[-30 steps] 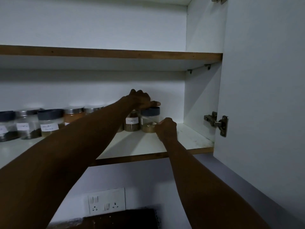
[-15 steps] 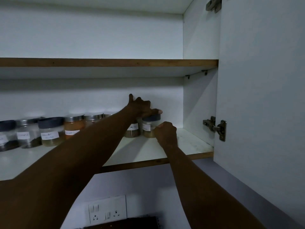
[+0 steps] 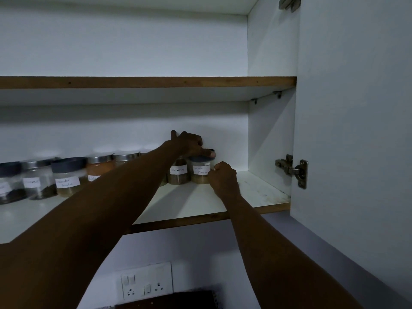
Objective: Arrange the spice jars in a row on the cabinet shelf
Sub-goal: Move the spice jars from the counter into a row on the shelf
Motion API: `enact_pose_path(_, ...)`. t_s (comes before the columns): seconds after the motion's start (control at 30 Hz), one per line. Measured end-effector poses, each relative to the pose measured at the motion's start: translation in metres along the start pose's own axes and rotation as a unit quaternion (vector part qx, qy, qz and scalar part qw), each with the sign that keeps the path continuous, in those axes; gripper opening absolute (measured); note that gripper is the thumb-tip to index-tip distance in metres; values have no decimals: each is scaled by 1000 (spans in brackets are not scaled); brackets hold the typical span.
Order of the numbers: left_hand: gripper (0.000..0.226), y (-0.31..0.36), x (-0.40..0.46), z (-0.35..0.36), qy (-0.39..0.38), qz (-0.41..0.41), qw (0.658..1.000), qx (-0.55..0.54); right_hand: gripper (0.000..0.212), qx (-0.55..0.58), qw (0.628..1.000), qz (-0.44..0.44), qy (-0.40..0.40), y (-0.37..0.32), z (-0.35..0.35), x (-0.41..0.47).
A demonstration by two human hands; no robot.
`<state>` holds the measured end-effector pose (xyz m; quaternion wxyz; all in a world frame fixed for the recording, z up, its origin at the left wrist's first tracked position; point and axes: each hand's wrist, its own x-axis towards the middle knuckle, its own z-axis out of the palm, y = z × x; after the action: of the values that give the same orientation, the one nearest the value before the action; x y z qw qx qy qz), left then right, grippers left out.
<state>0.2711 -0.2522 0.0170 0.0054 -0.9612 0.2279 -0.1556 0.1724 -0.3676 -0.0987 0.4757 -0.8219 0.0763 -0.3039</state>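
Note:
Several labelled spice jars stand in a row along the back of the lower cabinet shelf [image 3: 252, 192]. The rightmost is a clear jar [image 3: 200, 171] with a dark lid, tan powder and a white label. My left hand [image 3: 189, 144] grips its lid from above, with one finger raised against the back wall. My right hand [image 3: 224, 176] is curled against the jar's right side, pinching it low down. Just left of it stands a brown-filled jar [image 3: 178, 173]. Further left are an orange-filled jar [image 3: 100, 167], a dark-lidded jar [image 3: 68, 177] and a steel-lidded jar [image 3: 36, 181]. My left arm hides part of the row.
The open cabinet door [image 3: 354, 130] hangs at the right, with a metal hinge [image 3: 294, 170] at shelf height. The upper shelf [image 3: 156, 82] runs above my hands. A wall socket plate [image 3: 146, 279] sits below the cabinet. Bare shelf lies right of the last jar.
The view has tilted, so the shelf sits lower in frame. Both hands stay on the rightmost jar, whose label now faces forward more fully.

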Motion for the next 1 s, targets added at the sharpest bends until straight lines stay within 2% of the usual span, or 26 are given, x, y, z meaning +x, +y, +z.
enact_pose_path(0.13,86,-1,1,7,31,-8,999,-13,12,0,1000,-3,24,0,-1,1)
enact_pose_path(0.37,52,-10,-3,6,27,21,999,-42,24,6,1000,4,1,2,0,1)
enact_pose_path(0.67,61,-17,3,13,59,-3,998,-26,34,-50,998,-10,-42,1,0,0)
enact_pose_path(1.0,64,-19,8,19,73,-3,997,-22,38,-44,998,1,-52,1,0,-1)
